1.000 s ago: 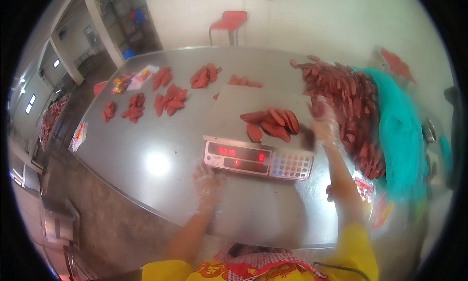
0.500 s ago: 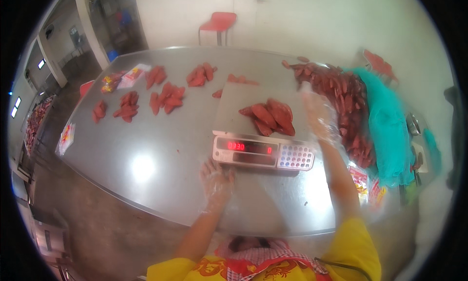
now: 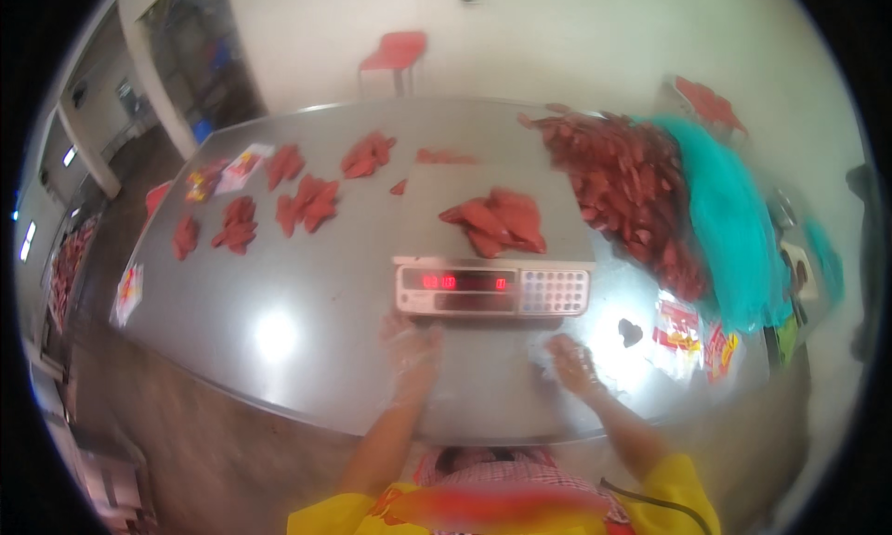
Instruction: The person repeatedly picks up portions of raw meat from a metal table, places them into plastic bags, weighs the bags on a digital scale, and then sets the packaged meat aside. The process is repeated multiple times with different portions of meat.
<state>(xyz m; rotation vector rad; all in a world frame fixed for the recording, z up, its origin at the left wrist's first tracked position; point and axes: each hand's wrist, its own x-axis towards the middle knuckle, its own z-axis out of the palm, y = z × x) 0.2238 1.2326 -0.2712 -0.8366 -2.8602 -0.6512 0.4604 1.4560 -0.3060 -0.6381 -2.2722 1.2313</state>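
A flat-topped electronic scale (image 3: 550, 292) with a lit red display stands mid-table. On its plate lies a small heap of reddish, tapered pieces (image 3: 502, 221), which look like small sweet potatoes. My left hand (image 3: 411, 354), in a thin clear plastic glove, rests just below the scale's left front corner, fingers apart and holding nothing visible. My right hand (image 3: 571, 363), gloved too, is over the table below the scale's right front corner. Its fingers look bent and are smeared by motion; whether anything is in them cannot be made out.
A big pile of the red pieces (image 3: 618, 173) covers the table's right, beside a teal mesh bag (image 3: 729, 219). Printed plastic bags (image 3: 676, 335) and a small dark object (image 3: 630, 332) lie near right. Several small heaps (image 3: 307, 203) sit left. A red chair (image 3: 395, 52) stands beyond.
My right hand has come back from beside the big pile to the table before the scale. The heap on the scale has shifted slightly, and the display reads differently. My left hand stays near the scale.
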